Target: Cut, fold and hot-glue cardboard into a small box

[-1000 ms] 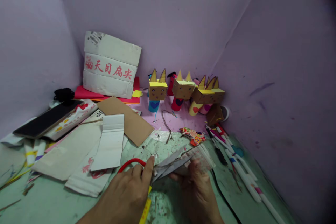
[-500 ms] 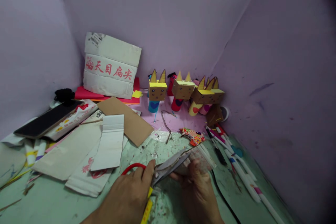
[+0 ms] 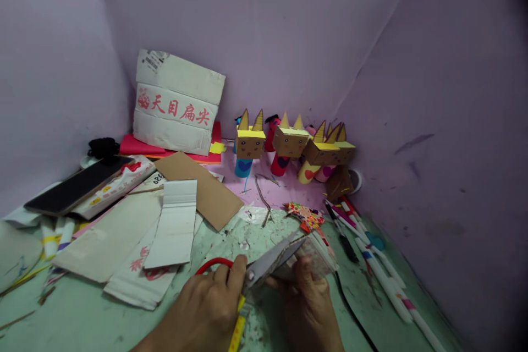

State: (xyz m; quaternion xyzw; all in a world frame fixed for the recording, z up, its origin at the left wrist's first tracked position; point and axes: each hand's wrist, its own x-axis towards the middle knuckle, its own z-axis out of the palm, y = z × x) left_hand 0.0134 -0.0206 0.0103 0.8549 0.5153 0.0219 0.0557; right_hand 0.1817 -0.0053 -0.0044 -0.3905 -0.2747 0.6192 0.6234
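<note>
While gripping red-handled scissors (image 3: 264,264) in the left hand (image 3: 206,311), pinching a card piece (image 3: 311,258) in the right hand (image 3: 307,308) near the table (image 3: 82,313) front edge; pens (image 3: 371,264) close right

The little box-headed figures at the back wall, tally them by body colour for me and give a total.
Blue body: 1
Red body: 1
Yellow body: 1
Pink body: 1
Total: 4 figures that can be told apart. A further dark-haired red shape behind them is too hidden to count.
</note>
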